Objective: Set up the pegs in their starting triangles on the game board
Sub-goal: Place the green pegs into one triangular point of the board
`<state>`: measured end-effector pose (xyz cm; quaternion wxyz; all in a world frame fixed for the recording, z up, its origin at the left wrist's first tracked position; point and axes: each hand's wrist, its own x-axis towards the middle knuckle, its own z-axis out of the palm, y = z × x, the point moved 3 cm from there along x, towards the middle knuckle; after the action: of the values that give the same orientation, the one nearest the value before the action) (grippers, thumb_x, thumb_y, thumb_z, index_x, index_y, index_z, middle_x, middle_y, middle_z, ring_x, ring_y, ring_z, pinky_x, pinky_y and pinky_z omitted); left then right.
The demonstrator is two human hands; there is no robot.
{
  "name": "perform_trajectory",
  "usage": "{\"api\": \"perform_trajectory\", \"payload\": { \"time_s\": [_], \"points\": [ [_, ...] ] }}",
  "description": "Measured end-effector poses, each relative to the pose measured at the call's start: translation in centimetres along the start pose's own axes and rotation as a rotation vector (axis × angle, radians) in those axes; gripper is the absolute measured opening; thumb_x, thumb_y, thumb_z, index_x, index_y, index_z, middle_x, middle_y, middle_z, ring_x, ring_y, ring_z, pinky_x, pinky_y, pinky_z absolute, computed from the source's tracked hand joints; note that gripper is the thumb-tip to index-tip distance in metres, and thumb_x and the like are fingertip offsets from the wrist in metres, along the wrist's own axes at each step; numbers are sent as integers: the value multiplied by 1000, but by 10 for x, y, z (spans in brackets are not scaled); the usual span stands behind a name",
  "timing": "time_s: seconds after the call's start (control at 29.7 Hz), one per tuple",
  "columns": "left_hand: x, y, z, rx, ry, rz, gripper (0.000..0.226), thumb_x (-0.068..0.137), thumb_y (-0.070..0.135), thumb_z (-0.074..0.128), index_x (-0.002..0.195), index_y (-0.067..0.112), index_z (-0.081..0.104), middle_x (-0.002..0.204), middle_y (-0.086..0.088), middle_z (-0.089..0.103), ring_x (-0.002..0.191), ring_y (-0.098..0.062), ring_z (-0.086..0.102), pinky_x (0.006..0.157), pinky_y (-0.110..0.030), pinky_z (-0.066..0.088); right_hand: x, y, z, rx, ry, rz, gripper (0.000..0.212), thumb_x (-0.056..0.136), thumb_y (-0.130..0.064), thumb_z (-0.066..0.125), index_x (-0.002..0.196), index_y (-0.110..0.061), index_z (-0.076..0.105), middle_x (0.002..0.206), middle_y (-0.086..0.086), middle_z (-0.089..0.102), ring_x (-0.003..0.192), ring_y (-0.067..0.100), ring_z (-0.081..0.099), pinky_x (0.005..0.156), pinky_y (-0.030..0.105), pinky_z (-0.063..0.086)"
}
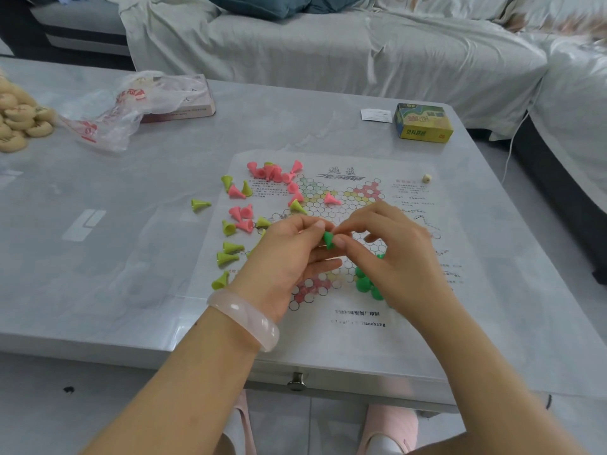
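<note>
Mostly we have work ahead of us. Our board (328,198), a paper sheet printed with a star of circles, lies flat on the tabletop (131,192) under and around both hands, and nearly all its circles show bare.

Next in size are the loose heaps. Beyond and to the left of our fingers, pink pegs (272,174) lie in a tumbled cluster at the far left corner of the sheet, most on their sides, with a few more scattered nearer us and one pink peg (332,199) tipped over on the star just beyond our right hand (397,254). Yellow-green pegs (230,247) lie strewn to the left of our left hand (285,254), some on the sheet's edge and some off it on the tabletop. None of these sits in a triangle as far as we can see.

Smaller is the one part begun: a few green pegs (366,284) stand close together just below our right hand, near the lower triangle on that side. The hand hides part of them, so we cannot count them or say whether the triangle is full.

Smallest, and the thing in hand, is one green peg (328,240). It is pinched between the fingertips (320,225) of both hands, held above the middle of the star, with the other fingers loosely curled.

We judge green partly placed, and pink and yellow-green not yet started.
</note>
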<state>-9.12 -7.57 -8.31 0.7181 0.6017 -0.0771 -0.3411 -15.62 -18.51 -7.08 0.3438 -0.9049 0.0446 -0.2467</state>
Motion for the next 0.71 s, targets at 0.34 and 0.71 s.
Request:
{"api": "perform_trajectory", "payload": {
  "time_s": [0.34, 0.71],
  "points": [
    [-3, 6, -2, 265, -11, 207, 29, 77, 26, 67, 101, 29, 51, 55, 11, 63, 47, 1, 52, 52, -12, 41, 0, 2, 2, 161, -135, 170, 19, 87, -23, 57, 97, -39, 61, 82, -14, 62, 77, 3, 55, 68, 19, 47],
    [-10, 15, 3, 213, -119, 232, 80, 55, 34, 69, 128, 33, 38, 97, 2, 66, 64, -11, 60, 59, -21, 50, 1, -1, -2, 495, -99, 275, 23, 82, -43, 52, 85, -31, 71, 100, -10, 63, 104, 6, 58, 85, 22, 47]
  ]
}}
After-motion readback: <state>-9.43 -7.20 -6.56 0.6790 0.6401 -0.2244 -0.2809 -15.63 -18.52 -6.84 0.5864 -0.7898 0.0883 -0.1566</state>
